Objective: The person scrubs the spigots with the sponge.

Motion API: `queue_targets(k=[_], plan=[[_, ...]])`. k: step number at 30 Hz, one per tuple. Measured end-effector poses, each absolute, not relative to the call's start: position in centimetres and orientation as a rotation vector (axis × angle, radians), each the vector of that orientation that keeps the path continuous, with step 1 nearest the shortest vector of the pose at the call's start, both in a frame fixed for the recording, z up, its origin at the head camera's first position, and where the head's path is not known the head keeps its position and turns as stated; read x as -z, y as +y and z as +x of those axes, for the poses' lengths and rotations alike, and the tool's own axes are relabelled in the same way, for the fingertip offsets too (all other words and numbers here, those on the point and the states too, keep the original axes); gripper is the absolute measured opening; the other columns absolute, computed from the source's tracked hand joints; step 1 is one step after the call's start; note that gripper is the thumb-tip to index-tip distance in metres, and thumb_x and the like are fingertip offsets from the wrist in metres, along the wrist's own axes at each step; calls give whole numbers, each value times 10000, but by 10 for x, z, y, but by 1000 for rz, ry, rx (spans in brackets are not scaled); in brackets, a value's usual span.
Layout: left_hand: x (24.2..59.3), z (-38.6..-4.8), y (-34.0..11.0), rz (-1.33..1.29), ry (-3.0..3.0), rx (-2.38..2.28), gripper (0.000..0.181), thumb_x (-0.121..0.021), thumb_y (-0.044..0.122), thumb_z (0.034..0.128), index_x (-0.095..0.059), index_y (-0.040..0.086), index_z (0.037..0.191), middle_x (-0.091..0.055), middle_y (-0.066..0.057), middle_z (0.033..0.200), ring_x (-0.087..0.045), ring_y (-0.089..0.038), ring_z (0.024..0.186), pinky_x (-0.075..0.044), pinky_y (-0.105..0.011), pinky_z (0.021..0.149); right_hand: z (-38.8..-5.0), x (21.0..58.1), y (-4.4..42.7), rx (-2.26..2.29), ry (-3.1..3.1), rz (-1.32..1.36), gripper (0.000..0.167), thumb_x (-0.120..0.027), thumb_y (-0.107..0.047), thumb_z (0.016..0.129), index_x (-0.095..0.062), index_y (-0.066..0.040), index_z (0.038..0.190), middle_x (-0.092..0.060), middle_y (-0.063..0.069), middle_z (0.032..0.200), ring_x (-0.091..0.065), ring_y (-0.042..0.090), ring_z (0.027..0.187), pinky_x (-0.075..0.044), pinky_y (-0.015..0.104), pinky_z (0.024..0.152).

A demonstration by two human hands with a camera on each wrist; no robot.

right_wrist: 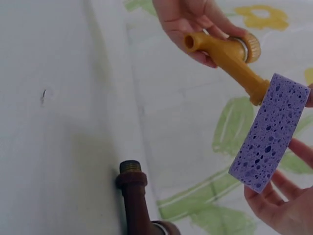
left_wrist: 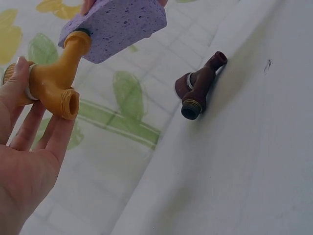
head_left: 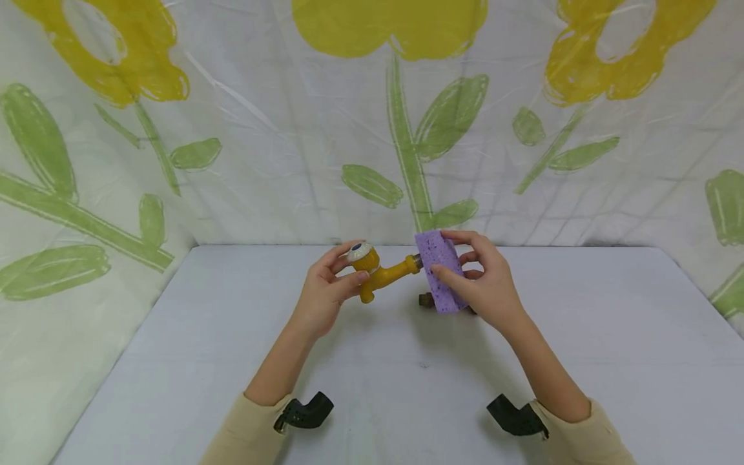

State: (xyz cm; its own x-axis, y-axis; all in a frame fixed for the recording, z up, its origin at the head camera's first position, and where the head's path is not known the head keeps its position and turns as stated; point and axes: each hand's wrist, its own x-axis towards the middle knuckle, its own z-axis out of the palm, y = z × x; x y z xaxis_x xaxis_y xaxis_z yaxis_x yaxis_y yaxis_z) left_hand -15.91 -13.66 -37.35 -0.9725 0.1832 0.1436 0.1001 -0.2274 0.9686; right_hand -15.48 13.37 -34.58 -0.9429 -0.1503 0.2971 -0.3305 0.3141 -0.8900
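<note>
My left hand point(head_left: 325, 290) holds a yellow tap point(head_left: 386, 276) by its round ridged knob, thumb on one side and fingers behind. In the right hand point(head_left: 488, 281) is a purple porous sponge point(head_left: 444, 271), pinched between thumb and fingers. The tap's threaded end meets the sponge's broad face; the left wrist view shows that end against the sponge point(left_wrist: 117, 29). Both things are held up above the table. Below and behind the sponge lies a dark reddish-brown tap point(left_wrist: 198, 88) on the table, mostly hidden by the sponge in the head view.
The white table point(head_left: 372, 400) reaches back to a white cloth point(head_left: 261, 181) painted with yellow flowers and green leaves. A black wrist mount point(head_left: 305, 410) sits at the left sleeve, and another black mount point(head_left: 517, 416) at the right sleeve.
</note>
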Motion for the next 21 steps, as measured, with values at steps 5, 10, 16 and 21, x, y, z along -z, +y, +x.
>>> queue_targets(k=[5,10,16,21], plan=[[374,-160,-138,349,1897,-2396,571,-590,-132,999,-447,-15,1539,-662,-66,1261,-730,-180,990,-646,-311,871,-157,347,136,-1714,-2428,468,488,-773,-90,957,-620,-83,1420,-613,126,1363,-598,220,962,-565,219,704],[374,-159,-135,387,1923,-2365,580,-615,-139,974,-464,-28,1523,-675,-79,1212,-753,-182,948,-656,-317,833,-159,346,139,-1862,-2393,520,466,-711,-80,994,-597,-52,1446,-593,133,1404,-630,197,1048,-589,223,777],[374,-158,-132,416,1893,-2360,581,-612,-131,975,-447,-44,1525,-691,-71,1180,-761,-182,927,-662,-327,821,-160,345,140,-2074,-2323,539,452,-626,-83,1038,-546,2,1475,-549,160,1433,-664,165,1060,-608,224,801],[375,-158,-134,419,1853,-2384,581,-580,-136,993,-429,-30,1543,-698,-67,1175,-757,-199,932,-665,-340,822,-163,347,140,-2100,-2337,524,450,-610,-83,1046,-534,24,1477,-543,188,1448,-676,125,1063,-594,201,862]])
